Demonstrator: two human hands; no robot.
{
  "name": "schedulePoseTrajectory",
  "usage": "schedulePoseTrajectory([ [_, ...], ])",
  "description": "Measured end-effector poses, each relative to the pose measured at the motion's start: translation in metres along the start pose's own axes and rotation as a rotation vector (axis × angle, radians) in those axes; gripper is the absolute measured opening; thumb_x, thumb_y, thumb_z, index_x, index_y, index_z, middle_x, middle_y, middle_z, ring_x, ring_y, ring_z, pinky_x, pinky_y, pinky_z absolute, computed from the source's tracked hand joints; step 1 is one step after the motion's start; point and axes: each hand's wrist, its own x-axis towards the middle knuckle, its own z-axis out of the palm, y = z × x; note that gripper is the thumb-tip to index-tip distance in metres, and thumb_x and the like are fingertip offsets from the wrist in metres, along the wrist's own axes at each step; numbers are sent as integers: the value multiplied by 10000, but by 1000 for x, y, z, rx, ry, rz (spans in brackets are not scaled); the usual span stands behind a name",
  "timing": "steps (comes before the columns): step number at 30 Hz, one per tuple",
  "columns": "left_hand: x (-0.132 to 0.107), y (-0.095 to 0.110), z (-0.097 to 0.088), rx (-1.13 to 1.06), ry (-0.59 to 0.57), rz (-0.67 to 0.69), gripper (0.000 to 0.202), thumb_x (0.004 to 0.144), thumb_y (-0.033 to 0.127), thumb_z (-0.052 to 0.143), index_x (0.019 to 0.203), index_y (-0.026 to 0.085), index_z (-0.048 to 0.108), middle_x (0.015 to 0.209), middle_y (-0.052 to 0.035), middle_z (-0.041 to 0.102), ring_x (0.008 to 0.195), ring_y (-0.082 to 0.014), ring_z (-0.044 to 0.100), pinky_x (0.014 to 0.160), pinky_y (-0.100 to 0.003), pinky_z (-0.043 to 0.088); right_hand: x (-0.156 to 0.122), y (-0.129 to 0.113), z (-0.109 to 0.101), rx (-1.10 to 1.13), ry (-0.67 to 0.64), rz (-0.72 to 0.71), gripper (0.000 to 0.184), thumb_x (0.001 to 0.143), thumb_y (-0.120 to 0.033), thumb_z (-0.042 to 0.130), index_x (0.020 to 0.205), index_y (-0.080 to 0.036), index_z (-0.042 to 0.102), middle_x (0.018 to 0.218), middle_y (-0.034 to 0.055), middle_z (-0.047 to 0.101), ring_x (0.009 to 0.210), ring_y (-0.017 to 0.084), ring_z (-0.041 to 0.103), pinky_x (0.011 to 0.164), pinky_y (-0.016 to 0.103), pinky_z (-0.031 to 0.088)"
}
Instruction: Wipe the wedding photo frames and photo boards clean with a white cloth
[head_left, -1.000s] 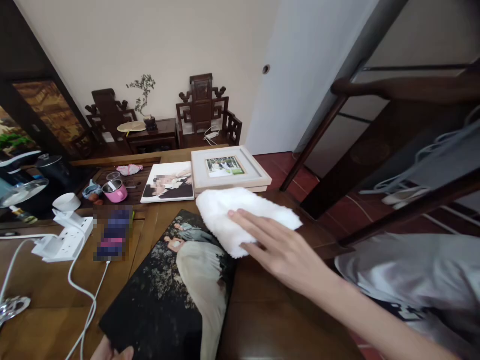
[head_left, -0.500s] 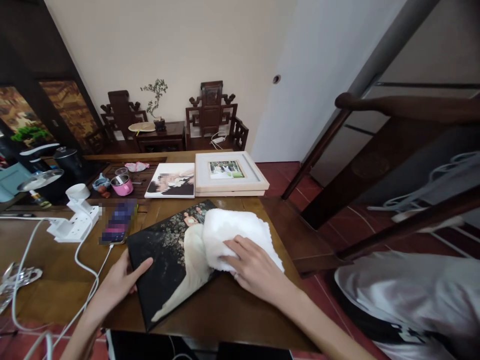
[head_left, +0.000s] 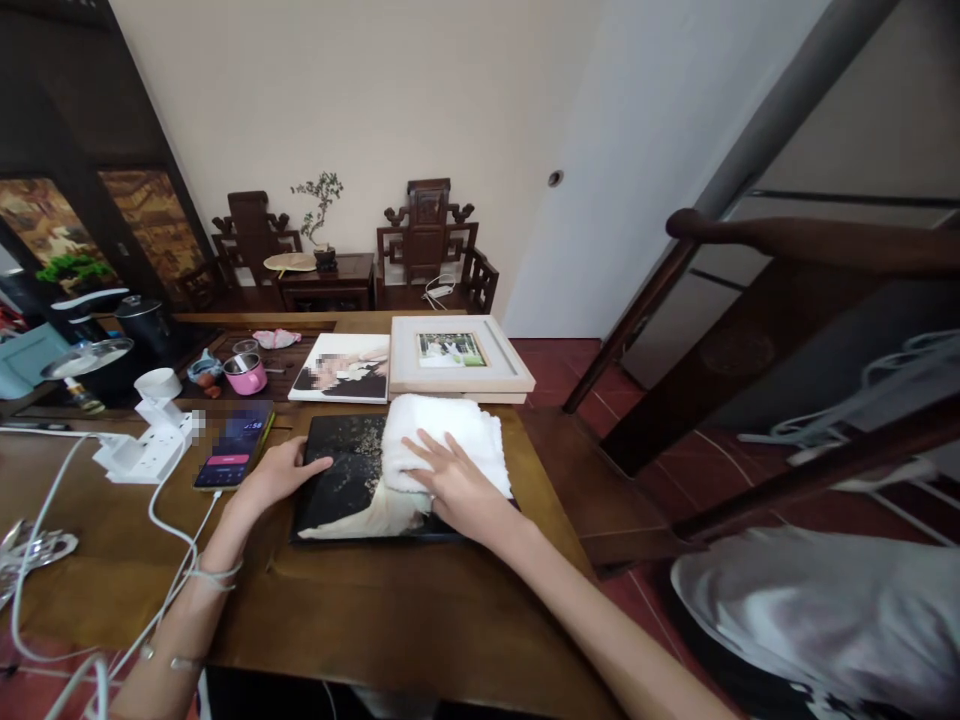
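Note:
A dark wedding photo panel [head_left: 341, 500] lies on the wooden table in front of me, its long sides roughly level. My left hand [head_left: 289, 472] grips its left edge, thumb over the top face and the other fingers partly hidden at the side. A folded white towel [head_left: 472, 430] covers the upper right part of the panel. My right hand [head_left: 454, 485] presses on this towel, fingers spread over it and the thumb near its lower edge. Beyond the panel, a white-edged photo print [head_left: 341, 370] rests beside a pale wooden picture frame [head_left: 517, 370] stacked on another.
A phone [head_left: 236, 455] on a charging cable and a white power strip [head_left: 154, 450] lie to the left. A pink cup [head_left: 246, 376] and a black kettle [head_left: 146, 325] stand farther back. A wooden chair [head_left: 739, 340] is on my right.
The panel has turned from a slant to nearly level and moved away from me. My left hand has moved forward and right with it; the towel and right hand have shifted left.

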Motion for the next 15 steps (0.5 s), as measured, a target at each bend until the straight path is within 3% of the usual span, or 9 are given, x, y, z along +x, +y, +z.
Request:
schedulePoseTrajectory([
  [7, 15, 10, 1, 248, 57, 77, 675, 783, 720, 405, 997, 111, 603, 711, -96, 646, 685, -262, 635, 629, -312, 424, -21, -24, 6, 64, 34, -74, 451, 736, -37, 499, 1151, -156, 628, 1489, 154, 351, 1392, 370, 206, 1094, 622, 199],
  [12, 10, 25, 8, 522, 185, -8, 735, 807, 735, 335, 1105, 108, 575, 811, -167, 672, 828, -344, 663, 720, -380, 467, -9, -8, -9, 140, 36, -39, 526, 695, -23, 509, 1182, -193, 613, 1466, 97, 408, 1391, 295, 253, 1121, 567, 180],
  [15, 11, 24, 21, 448, 289, 51, 642, 888, 589, 355, 1260, 83, 488, 1080, -227, 614, 1017, -360, 612, 833, -441, 468, 11, 6, -14, 140, 13, -16, 524, 722, -24, 512, 1211, -193, 595, 1444, 101, 438, 1390, 295, 257, 1115, 593, 158],
])
